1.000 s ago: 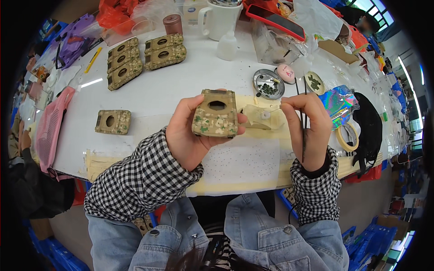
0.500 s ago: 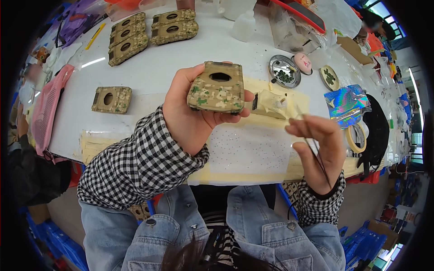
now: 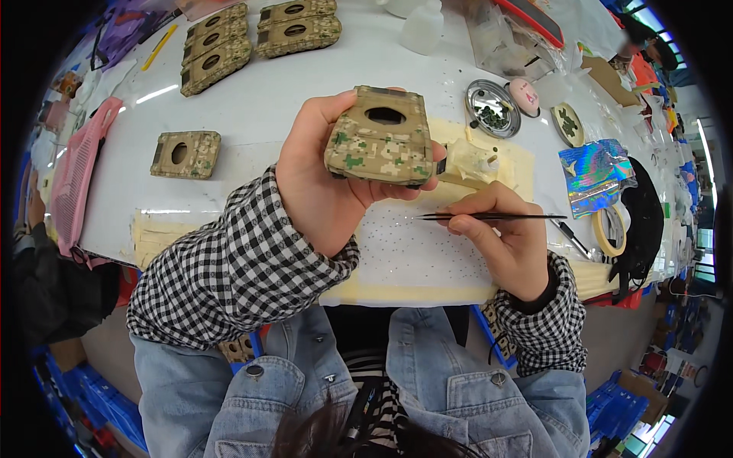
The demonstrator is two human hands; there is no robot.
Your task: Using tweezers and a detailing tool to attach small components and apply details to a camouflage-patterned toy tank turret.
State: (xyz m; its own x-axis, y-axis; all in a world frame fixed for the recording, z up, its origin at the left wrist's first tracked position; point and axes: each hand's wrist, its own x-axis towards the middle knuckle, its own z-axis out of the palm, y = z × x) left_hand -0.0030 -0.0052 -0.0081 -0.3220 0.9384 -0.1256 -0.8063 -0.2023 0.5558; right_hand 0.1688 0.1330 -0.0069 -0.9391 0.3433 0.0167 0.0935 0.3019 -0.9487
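Note:
My left hand [image 3: 317, 179] is wrapped round a camouflage-patterned, box-like model part [image 3: 382, 149], with an oval hole in its tan upper face. It is held above the table with its spotted front edge toward me. Lower and to the right, my right hand [image 3: 504, 240] pinches a pair of thin black tweezers [image 3: 500, 217] between thumb and fingers. Their tips point left, below the model part, over a white sheet [image 3: 412, 259] scattered with tiny dark specks. A similar camouflage part [image 3: 185, 155] lies alone to the left.
Several more camouflage parts [image 3: 296, 32] lie at the far left. A round metal dish [image 3: 513, 126] and an oval dish [image 3: 566, 126], each with small green pieces, stand at the right. Nearby are a tape-wrapped block [image 3: 464, 162], a tape roll [image 3: 613, 231] and a black pen [image 3: 576, 240].
My right hand has moved left over the speckled sheet, and the tweezers have swung from steeply slanted to nearly level. The left hand still holds the model part, shifted slightly right.

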